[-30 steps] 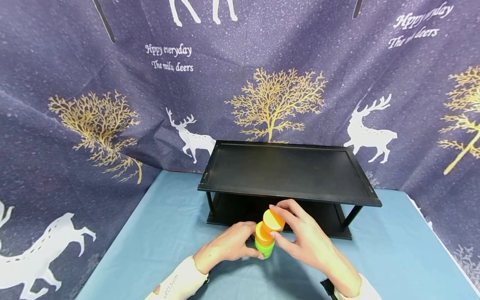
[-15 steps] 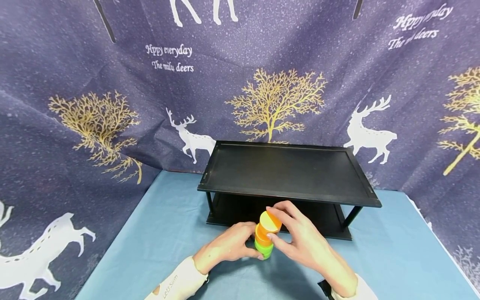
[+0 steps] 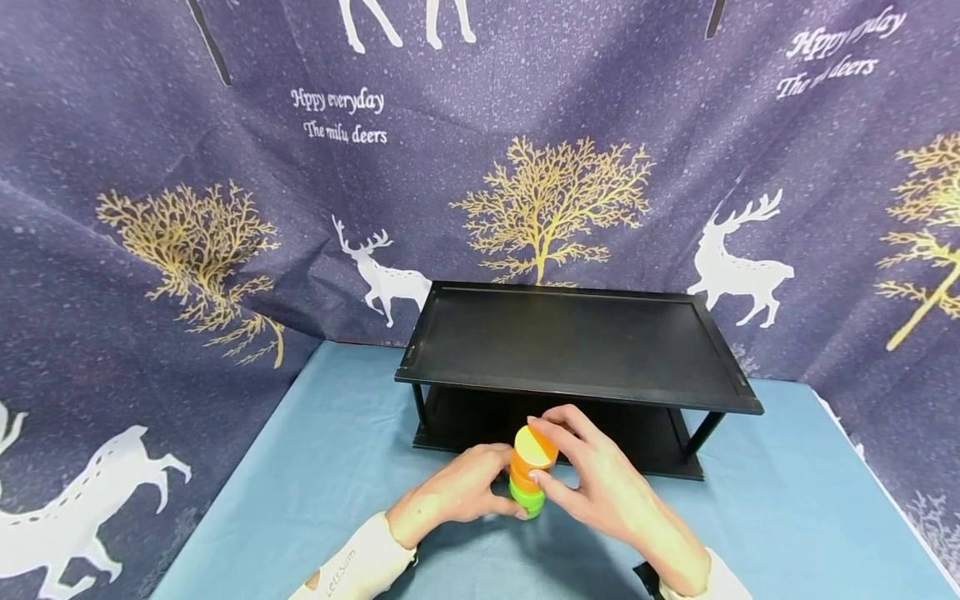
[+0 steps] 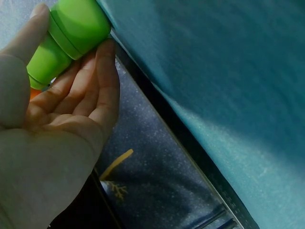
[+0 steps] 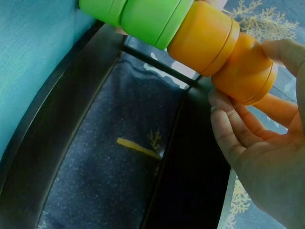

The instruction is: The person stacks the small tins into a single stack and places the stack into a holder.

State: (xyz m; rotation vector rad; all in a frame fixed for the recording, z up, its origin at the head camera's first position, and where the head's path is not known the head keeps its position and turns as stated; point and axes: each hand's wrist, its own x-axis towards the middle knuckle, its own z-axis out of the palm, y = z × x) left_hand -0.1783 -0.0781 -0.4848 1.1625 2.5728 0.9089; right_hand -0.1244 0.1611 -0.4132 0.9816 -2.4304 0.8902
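In front of the black rack (image 3: 562, 337), near the middle of its front edge, the left hand (image 3: 471, 483) grips a stack low down, thumb and fingers curled about the lower green piece (image 4: 88, 24) and upper green piece (image 4: 50, 59), probably to keep the base from sliding. Also before the rack, the right hand (image 3: 603, 479) pinches the upper orange piece (image 5: 245, 69) between thumb and fingertips, a light hold that likely leaves room to line it up with the lower orange piece (image 5: 202, 36). Those two appear to touch, the top one slightly tilted in the right wrist view. The stack stands upright on the blue cloth (image 3: 322, 433), short of the rack's lower shelf (image 3: 480, 417), perhaps because open cloth lets both hands reach round it. That cloth spreads out on both sides of the rack, and behind the rack hangs a printed backdrop (image 3: 585, 83) of deer and golden trees.
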